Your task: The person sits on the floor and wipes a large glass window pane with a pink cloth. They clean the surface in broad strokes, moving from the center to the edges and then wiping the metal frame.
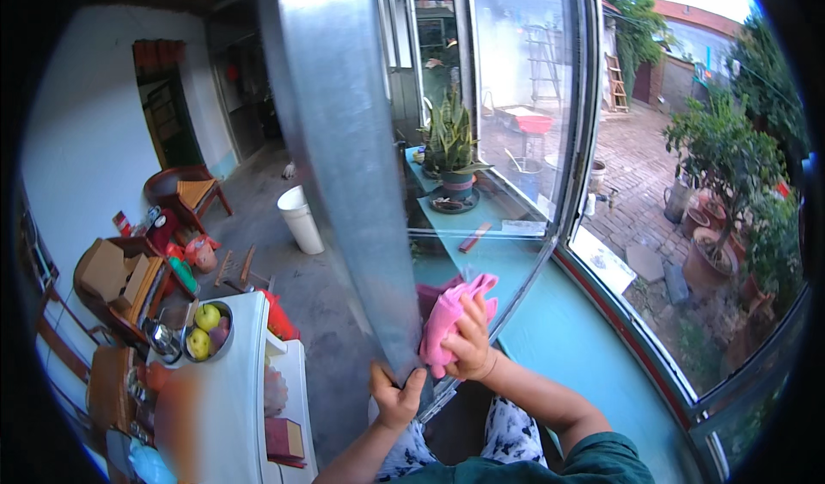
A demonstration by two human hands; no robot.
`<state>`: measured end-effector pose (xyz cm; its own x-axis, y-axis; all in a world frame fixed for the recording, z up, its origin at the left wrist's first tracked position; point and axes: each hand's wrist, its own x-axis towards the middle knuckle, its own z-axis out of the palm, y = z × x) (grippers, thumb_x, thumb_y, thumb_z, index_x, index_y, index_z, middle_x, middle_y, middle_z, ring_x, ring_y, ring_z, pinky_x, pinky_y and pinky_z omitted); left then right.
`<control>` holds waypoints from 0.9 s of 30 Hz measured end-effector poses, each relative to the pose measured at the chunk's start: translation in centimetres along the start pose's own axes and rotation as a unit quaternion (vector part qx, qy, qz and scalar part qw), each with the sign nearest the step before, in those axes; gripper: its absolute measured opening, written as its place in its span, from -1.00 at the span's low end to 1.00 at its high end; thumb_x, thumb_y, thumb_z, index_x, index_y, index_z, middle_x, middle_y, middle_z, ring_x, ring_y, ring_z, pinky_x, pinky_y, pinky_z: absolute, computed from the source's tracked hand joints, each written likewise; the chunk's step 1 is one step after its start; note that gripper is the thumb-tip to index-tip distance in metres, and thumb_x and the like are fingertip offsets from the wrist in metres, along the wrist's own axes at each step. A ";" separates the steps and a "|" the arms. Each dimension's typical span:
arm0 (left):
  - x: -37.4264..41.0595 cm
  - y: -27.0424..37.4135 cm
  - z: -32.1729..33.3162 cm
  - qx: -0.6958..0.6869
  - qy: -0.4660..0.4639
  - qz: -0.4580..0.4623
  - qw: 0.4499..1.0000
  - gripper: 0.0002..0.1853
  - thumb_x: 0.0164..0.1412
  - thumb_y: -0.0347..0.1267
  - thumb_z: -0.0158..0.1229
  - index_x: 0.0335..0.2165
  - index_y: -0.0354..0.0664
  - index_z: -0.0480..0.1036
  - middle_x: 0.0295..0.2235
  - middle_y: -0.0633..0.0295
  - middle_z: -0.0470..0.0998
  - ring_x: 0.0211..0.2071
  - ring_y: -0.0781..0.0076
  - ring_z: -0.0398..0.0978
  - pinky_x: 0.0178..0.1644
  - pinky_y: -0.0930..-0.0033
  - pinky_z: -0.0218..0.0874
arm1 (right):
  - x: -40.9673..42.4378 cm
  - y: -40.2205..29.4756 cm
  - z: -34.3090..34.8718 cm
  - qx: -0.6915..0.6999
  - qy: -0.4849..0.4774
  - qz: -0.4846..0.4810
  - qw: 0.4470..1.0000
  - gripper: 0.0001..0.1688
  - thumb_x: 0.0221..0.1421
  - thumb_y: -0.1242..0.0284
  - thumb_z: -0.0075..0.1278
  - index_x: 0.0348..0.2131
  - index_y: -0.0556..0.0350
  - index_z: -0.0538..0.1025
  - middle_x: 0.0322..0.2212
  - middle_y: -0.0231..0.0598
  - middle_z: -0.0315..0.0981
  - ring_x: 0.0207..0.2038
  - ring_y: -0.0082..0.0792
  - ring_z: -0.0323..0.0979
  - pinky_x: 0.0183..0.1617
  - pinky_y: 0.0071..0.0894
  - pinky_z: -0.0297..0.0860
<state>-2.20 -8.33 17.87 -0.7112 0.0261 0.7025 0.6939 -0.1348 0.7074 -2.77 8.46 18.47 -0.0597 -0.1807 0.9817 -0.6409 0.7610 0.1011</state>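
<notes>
A metal-framed glass window sash (515, 123) stands swung inward over a light blue sill (567, 329). My left hand (396, 397) grips the lower end of the broad grey metal edge (348, 161) of the frame, thumb on the near side. A bunched pink cloth (445, 329) is in my right hand (474, 342), pressed against the glass near the sash's lower corner. The glass mirrors the cloth. The fingertips of my right hand are partly sunk in the cloth's folds.
A potted snake plant (454, 142) on a dark saucer shows through the glass. At left, a white table (225, 381) holds a metal bowl of fruit (206, 332). A white bin (301, 219) stands on the floor, near wooden chairs (187, 190). Potted shrubs (722, 161) stand outside.
</notes>
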 end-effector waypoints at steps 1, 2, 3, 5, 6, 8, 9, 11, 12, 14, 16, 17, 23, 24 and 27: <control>-0.1 0.1 -0.1 0.007 -0.003 -0.002 1.000 -0.60 -0.02 -0.25 0.28 -0.39 -0.30 0.28 -0.56 0.21 0.44 -0.54 0.39 0.39 -0.43 0.38 0.22 | 1.3 0.5 -0.1 -0.003 -0.009 -0.002 1.000 -0.62 0.01 0.23 -0.04 -0.17 -0.02 0.42 -0.08 0.06 0.25 0.12 0.20 0.13 0.20 0.29 -0.10; -0.1 0.3 -0.1 0.015 -0.008 -0.005 1.000 -0.60 -0.02 -0.25 0.28 -0.39 -0.30 0.28 -0.56 0.20 0.44 -0.55 0.39 0.40 -0.44 0.38 0.22 | 3.1 1.1 -0.5 -0.006 -0.005 -0.003 1.000 -0.61 0.02 0.23 -0.04 -0.16 -0.01 0.41 -0.07 0.07 0.25 0.11 0.21 0.13 0.20 0.30 -0.10; 0.0 0.6 0.3 0.014 -0.014 -0.007 1.000 -0.60 -0.02 -0.25 0.28 -0.39 -0.30 0.28 -0.55 0.20 0.45 -0.55 0.39 0.41 -0.44 0.39 0.23 | 5.4 1.6 -1.3 -0.016 -0.004 -0.006 1.000 -0.60 0.02 0.24 -0.04 -0.14 0.00 0.40 -0.06 0.09 0.25 0.10 0.22 0.14 0.20 0.30 -0.10; -0.3 0.3 0.0 0.011 -0.021 -0.002 1.000 -0.60 -0.01 -0.27 0.28 -0.37 -0.33 0.28 -0.54 0.16 0.48 -0.55 0.36 0.44 -0.46 0.39 0.25 | 10.1 2.6 -2.0 -0.028 0.011 -0.028 0.999 -0.57 0.01 0.25 -0.04 -0.12 0.04 0.38 -0.03 0.13 0.23 0.10 0.23 0.15 0.20 0.29 -0.10; -0.6 0.3 -0.1 0.020 -0.035 -0.007 0.999 -0.60 -0.01 -0.27 0.28 -0.37 -0.33 0.29 -0.54 0.16 0.48 -0.56 0.36 0.45 -0.48 0.40 0.25 | 12.8 3.0 -2.4 -0.033 0.034 -0.054 0.997 -0.55 0.00 0.27 -0.03 -0.11 0.07 0.37 -0.01 0.14 0.22 0.10 0.22 0.15 0.20 0.26 -0.09; -0.4 0.7 -0.1 0.023 -0.051 0.000 0.998 -0.61 -0.01 -0.28 0.27 -0.36 -0.33 0.30 -0.53 0.16 0.48 -0.58 0.38 0.46 -0.52 0.42 0.26 | 17.5 3.9 -3.1 -0.054 0.056 -0.092 0.993 -0.51 -0.02 0.33 -0.01 -0.08 0.14 0.36 0.02 0.17 0.20 0.11 0.21 0.14 0.21 0.18 -0.07; -0.4 1.2 -0.3 0.030 -0.056 0.002 0.998 -0.63 0.00 -0.30 0.27 -0.34 -0.33 0.30 -0.53 0.16 0.49 -0.57 0.39 0.47 -0.50 0.43 0.28 | 19.5 4.2 -3.5 -0.069 0.055 -0.103 0.991 -0.49 -0.03 0.37 0.00 -0.06 0.18 0.35 0.02 0.18 0.19 0.11 0.21 0.14 0.22 0.14 -0.07; -0.4 1.7 -0.1 -0.003 -0.066 -0.026 0.998 -0.64 0.01 -0.33 0.27 -0.32 -0.33 0.31 -0.51 0.17 0.50 -0.55 0.42 0.48 -0.48 0.44 0.29 | 23.5 4.1 -4.5 -0.086 0.062 -0.099 0.989 -0.45 -0.07 0.49 -0.02 -0.02 0.26 0.32 0.02 0.18 0.20 0.12 0.15 0.15 0.23 0.04 -0.05; -0.6 1.5 0.0 -0.003 -0.064 -0.018 0.998 -0.62 0.01 -0.33 0.28 -0.29 -0.33 0.31 -0.51 0.19 0.50 -0.54 0.45 0.48 -0.47 0.47 0.30 | 24.7 4.3 -4.8 -0.079 0.064 -0.068 0.993 -0.44 0.00 0.51 -0.06 0.03 0.26 0.27 0.04 0.13 0.19 0.12 0.03 0.17 0.20 -0.09 0.03; -0.6 1.3 -0.3 -0.022 -0.063 -0.017 0.998 -0.60 0.02 -0.33 0.26 -0.25 -0.35 0.31 -0.49 0.16 0.51 -0.54 0.45 0.49 -0.47 0.49 0.30 | 27.2 5.4 -4.6 -0.067 0.082 -0.048 0.993 -0.43 0.09 0.50 -0.08 0.09 0.25 0.21 0.05 0.02 0.20 0.10 -0.15 0.21 0.16 -0.27 0.15; -0.4 1.6 -0.3 -0.050 -0.071 -0.026 0.996 -0.59 0.04 -0.33 0.25 -0.23 -0.36 0.30 -0.46 0.12 0.53 -0.52 0.44 0.50 -0.46 0.49 0.31 | 29.5 6.3 -5.2 -0.078 0.095 -0.078 0.989 -0.41 0.10 0.44 -0.05 0.10 0.20 0.21 0.03 -0.05 0.24 0.07 -0.21 0.25 0.14 -0.30 0.19; -0.2 1.6 -0.3 -0.049 -0.077 -0.019 0.996 -0.59 0.04 -0.33 0.25 -0.22 -0.36 0.30 -0.45 0.10 0.53 -0.50 0.43 0.51 -0.45 0.48 0.32 | 30.4 6.4 -5.3 -0.082 0.105 -0.083 0.988 -0.42 0.08 0.46 -0.04 0.10 0.17 0.23 0.00 -0.06 0.28 0.04 -0.22 0.28 0.13 -0.31 0.21; 0.2 1.0 -0.5 -0.053 -0.091 -0.020 0.994 -0.57 0.04 -0.32 0.25 -0.22 -0.37 0.29 -0.45 0.10 0.52 -0.49 0.43 0.50 -0.43 0.46 0.32 | 33.9 9.5 -6.1 -0.065 0.152 -0.035 0.986 -0.45 0.15 0.40 -0.05 0.11 0.10 0.23 -0.03 -0.08 0.32 0.01 -0.20 0.33 0.09 -0.27 0.28; 0.5 1.3 -0.4 -0.064 -0.077 -0.030 0.994 -0.59 0.01 -0.31 0.27 -0.28 -0.35 0.30 -0.49 0.16 0.50 -0.52 0.47 0.45 -0.46 0.47 0.28 | 34.6 9.5 -6.2 -0.063 0.143 -0.037 0.987 -0.46 0.16 0.41 -0.06 0.10 0.12 0.23 -0.03 -0.08 0.32 0.00 -0.20 0.34 0.10 -0.30 0.27; 1.0 1.2 -0.7 -0.062 -0.079 -0.021 0.995 -0.57 0.04 -0.32 0.25 -0.22 -0.38 0.29 -0.44 0.07 0.52 -0.47 0.39 0.51 -0.42 0.43 0.34 | 35.9 10.1 -6.1 -0.136 0.151 -0.040 0.978 -0.42 0.15 0.32 -0.05 0.10 0.15 0.23 -0.04 -0.06 0.32 -0.01 -0.19 0.34 0.09 -0.32 0.27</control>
<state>-2.15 -9.16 19.40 -0.7052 0.1880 0.6837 0.6382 -0.2518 0.7275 -6.72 13.52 55.70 0.2378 -0.0854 0.9676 -0.4053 0.8966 0.1787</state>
